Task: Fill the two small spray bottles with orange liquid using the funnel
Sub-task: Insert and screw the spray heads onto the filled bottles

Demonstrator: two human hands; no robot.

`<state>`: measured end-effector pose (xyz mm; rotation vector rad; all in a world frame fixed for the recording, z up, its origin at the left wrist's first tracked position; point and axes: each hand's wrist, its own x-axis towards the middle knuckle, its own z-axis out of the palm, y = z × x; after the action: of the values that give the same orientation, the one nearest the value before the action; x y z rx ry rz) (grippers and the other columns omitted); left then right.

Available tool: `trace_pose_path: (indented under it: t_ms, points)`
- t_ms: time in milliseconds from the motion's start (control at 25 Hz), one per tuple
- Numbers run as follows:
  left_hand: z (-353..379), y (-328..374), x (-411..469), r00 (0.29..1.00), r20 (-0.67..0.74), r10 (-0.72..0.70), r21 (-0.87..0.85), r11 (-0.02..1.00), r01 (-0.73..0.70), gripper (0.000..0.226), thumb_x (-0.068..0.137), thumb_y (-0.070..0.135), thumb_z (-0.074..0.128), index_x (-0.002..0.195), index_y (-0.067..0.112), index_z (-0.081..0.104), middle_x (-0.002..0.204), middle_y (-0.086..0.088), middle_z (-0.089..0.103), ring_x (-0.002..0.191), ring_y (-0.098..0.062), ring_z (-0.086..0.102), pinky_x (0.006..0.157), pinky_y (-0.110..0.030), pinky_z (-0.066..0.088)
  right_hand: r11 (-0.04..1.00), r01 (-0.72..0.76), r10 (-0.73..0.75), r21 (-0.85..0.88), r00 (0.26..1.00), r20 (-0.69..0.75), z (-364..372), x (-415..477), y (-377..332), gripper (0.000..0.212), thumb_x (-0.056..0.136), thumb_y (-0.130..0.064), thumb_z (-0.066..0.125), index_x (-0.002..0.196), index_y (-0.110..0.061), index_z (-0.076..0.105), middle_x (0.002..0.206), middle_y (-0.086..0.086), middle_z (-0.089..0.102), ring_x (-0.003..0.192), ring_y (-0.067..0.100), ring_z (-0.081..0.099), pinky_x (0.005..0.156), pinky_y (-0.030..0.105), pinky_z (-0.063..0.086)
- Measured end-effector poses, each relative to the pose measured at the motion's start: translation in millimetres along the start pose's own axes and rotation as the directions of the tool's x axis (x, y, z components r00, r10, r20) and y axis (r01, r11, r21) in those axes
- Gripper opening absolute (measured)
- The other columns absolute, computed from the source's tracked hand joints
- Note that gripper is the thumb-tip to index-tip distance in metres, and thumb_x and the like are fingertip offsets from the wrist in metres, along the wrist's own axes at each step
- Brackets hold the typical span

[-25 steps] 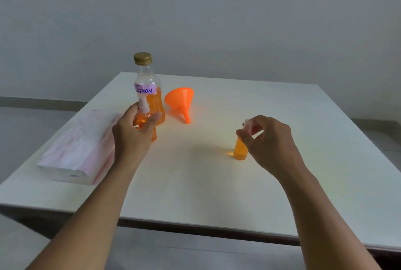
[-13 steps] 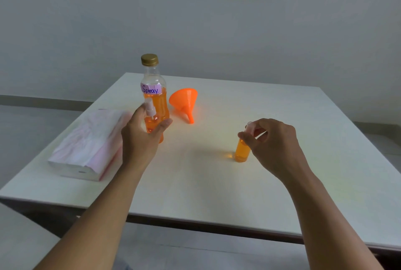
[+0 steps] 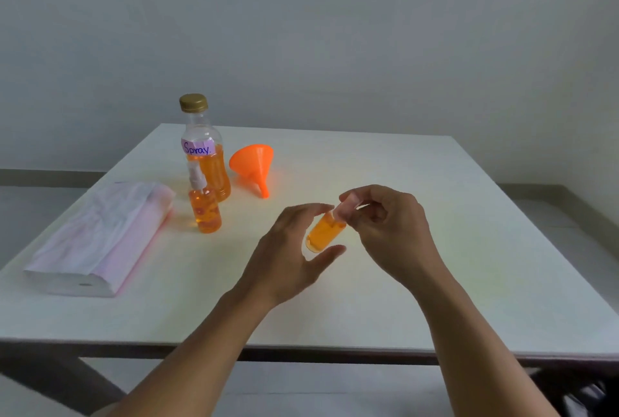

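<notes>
A small spray bottle (image 3: pixel 324 233), full of orange liquid, hangs tilted above the white table (image 3: pixel 469 266). My right hand (image 3: pixel 385 229) pinches its top end. My left hand (image 3: pixel 288 249) reaches in from the left with fingers spread, thumb under the bottle's base and fingers above it; whether they touch it I cannot tell. A second small spray bottle (image 3: pixel 205 214) with a white sprayer stands upright and full at the left. Behind it stands the large bottle (image 3: pixel 209 162) labelled "Spray", gold cap on, about half full of orange liquid. The orange funnel (image 3: pixel 253 163) lies on its side beside it.
A pink and white tissue pack (image 3: pixel 100 235) lies along the table's left side. The table's near edge (image 3: pixel 301 348) runs below my forearms. A grey wall stands behind the table.
My left hand let go of the left spray bottle, which now stands alone, and moved right. My right hand lifted the other small bottle off the table and tilted it.
</notes>
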<state>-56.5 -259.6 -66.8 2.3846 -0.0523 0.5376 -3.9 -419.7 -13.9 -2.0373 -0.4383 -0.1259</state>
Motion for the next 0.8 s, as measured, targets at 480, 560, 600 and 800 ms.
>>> trace_pose_path:
  t_ms: [480, 560, 600, 800]
  points:
    - [13, 20, 16, 0.995, 0.092, -0.022, -0.02, 1.0, 0.024, 0.049, 0.086, 0.042, 0.069, 0.132, 0.033, 0.055, 0.119, 0.008, 0.067, 0.093, -0.003, 0.052, 0.07, 0.005, 0.026, 0.999, -0.042, 0.042, 0.012, 0.998, 0.046, -27, 8, 19, 0.016, 0.09, -0.008, 0.073, 0.078, -0.017, 0.079, 0.089, -0.014, 0.075, 0.071, 0.009, 0.075, 0.066, 0.026, 0.063]
    - [12, 20, 18, 0.992, 0.122, -0.034, -0.023, 0.999, 0.037, 0.047, 0.086, 0.04, 0.07, 0.131, 0.034, 0.055, 0.12, 0.008, 0.066, 0.094, -0.004, 0.053, 0.068, 0.006, 0.025, 0.997, -0.072, 0.07, 0.034, 0.996, 0.052, -27, 9, 20, 0.013, 0.089, -0.011, 0.075, 0.079, -0.017, 0.079, 0.091, -0.013, 0.076, 0.07, 0.011, 0.076, 0.072, 0.036, 0.065]
    - [11, 20, 19, 0.99, 0.137, -0.037, -0.026, 0.999, 0.041, 0.047, 0.087, 0.038, 0.07, 0.131, 0.034, 0.056, 0.12, 0.008, 0.066, 0.094, -0.004, 0.053, 0.066, 0.007, 0.026, 0.995, -0.085, 0.082, 0.045, 0.995, 0.062, -27, 9, 20, 0.012, 0.089, -0.012, 0.076, 0.078, -0.017, 0.08, 0.091, -0.013, 0.076, 0.071, 0.011, 0.077, 0.074, 0.039, 0.065]
    - [8, 9, 18, 0.979, 0.192, -0.062, -0.035, 0.997, 0.07, 0.044, 0.089, 0.029, 0.071, 0.129, 0.038, 0.056, 0.12, 0.009, 0.066, 0.099, -0.009, 0.059, 0.073, -0.002, 0.036, 0.971, -0.117, 0.098, 0.209, 0.99, 0.102, -35, 8, 19, 0.019, 0.094, -0.01, 0.071, 0.078, -0.015, 0.08, 0.093, -0.005, 0.077, 0.082, 0.016, 0.078, 0.079, 0.035, 0.065]
